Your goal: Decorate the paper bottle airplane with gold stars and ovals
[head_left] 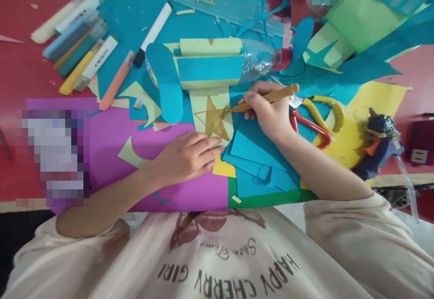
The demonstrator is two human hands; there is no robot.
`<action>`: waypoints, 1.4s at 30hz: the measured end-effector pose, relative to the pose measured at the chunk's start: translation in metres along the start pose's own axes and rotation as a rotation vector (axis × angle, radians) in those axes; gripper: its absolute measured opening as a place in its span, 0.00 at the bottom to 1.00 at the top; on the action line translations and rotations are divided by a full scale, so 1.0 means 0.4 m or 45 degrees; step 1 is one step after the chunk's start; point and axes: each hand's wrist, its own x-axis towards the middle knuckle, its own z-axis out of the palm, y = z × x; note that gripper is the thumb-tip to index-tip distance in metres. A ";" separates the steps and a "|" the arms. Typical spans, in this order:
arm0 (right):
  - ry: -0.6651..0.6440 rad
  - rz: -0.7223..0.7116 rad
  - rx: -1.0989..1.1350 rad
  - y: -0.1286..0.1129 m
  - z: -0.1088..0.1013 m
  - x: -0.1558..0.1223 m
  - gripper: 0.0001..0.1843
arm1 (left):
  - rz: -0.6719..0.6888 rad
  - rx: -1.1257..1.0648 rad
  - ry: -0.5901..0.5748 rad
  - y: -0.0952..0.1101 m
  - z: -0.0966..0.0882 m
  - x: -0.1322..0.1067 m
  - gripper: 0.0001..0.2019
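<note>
In the head view my right hand (267,109) is closed round an ochre marker pen (278,93). Its tip touches a pale green paper strip (222,98), at the right point of a five-pointed star (215,117) partly coloured brown. Flat across the strip's lower end lies my left hand (190,156), fingers stretched out and nothing held. Just above is a plastic bottle (259,59) on its side, wrapped in blue and pale green paper, with a red cap and a blue rounded paper piece at its left end.
Several capped markers (81,41) lie at upper left. Scissors (315,118) with red and yellow handles rest right of my right hand, with a dark blue glue gun (379,145) beyond. Purple paper (115,172), blue sheets (261,141) and scraps cover the red table (20,77).
</note>
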 end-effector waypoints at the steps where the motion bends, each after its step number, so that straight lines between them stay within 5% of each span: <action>1: 0.018 -0.003 0.002 0.000 0.000 0.000 0.14 | 0.000 0.001 -0.006 0.000 -0.001 -0.001 0.11; 42: -0.005 -0.140 0.022 0.009 0.000 -0.001 0.17 | -0.010 0.000 -0.014 0.001 -0.002 -0.002 0.11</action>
